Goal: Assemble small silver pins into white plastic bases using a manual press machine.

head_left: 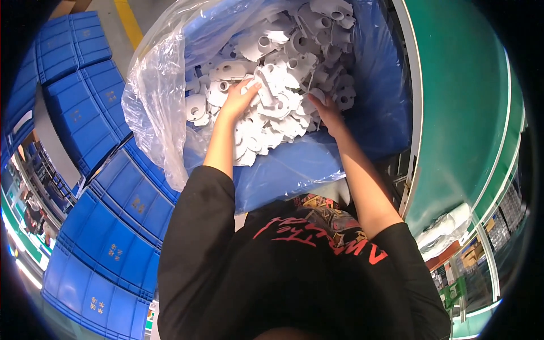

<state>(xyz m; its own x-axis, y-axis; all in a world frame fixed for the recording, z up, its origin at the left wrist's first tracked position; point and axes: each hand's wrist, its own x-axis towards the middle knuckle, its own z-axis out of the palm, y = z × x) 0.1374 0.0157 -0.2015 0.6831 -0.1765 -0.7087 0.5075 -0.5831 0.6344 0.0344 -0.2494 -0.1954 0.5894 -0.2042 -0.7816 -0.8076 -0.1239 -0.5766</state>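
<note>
A heap of white moulded plastic parts (pixel 272 122), with round collars and holes, fills a large blue bin (pixel 294 161) in front of me. My left hand (pixel 241 99) reaches into the left side of the heap, its fingers closed round a white plastic part (pixel 264 88). On the heap's right side, my right hand (pixel 328 116) has its fingers bent against another white plastic part (pixel 317 95). Some of its fingertips are hidden by that piece. Both hands stay low among the parts.
Clear plastic lining (pixel 153 102) hangs over the bin's left rim. Closed blue crates (pixel 85 113) stand in stacks along the left. To the right runs a green work surface (pixel 459 102) with a pale edge, and a plastic-wrapped bundle (pixel 447 229) lies at its near end.
</note>
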